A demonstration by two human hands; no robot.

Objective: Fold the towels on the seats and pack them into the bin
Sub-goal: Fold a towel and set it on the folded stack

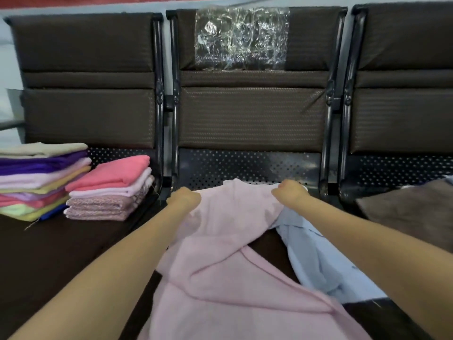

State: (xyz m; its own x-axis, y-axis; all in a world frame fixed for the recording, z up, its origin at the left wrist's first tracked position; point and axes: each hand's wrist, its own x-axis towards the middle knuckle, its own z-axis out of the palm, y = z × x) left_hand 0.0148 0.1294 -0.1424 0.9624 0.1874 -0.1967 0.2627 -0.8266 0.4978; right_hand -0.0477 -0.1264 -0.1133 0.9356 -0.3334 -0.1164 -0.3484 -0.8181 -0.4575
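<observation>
Okay, no readable brand, label or writing on anything in view. Pink towel (228,273), soft matte terry-like cloth, lies rumpled across the middle seat (247,165), centre to bottom of frame, with diagonal folds crossing mid-cloth. Left hand (186,198) grips the towel's far left edge, fingers curled into a fist round the cloth. Right hand (289,192) grips the far right edge the same way, fingers curled tight, knuckles up; exact fingertip pinch is hidden under each hand. Both bare forearms reach in from the bottom corners.

Light blue towel (316,256), thinner and crumpled, lies partly under the pink one, right of centre, running down toward the lower right. Brown towel (411,212), plush with a fuzzy nap, sits on the right seat at the right edge.

Left of frame: tall stack of folded towels (36,182), flat rectangles in beige, purple, lilac, yellow, pink, green, blue. Just beside it, a shorter folded stack (110,190): coral on top, pale pink, then mauve patterned cloth.

Seats are dark brown woven-texture padding, black metal frames, perforated metal strip at the seat back base. Crinkled clear plastic sheet (241,38) covers the top of the middle backrest, upper centre.
</observation>
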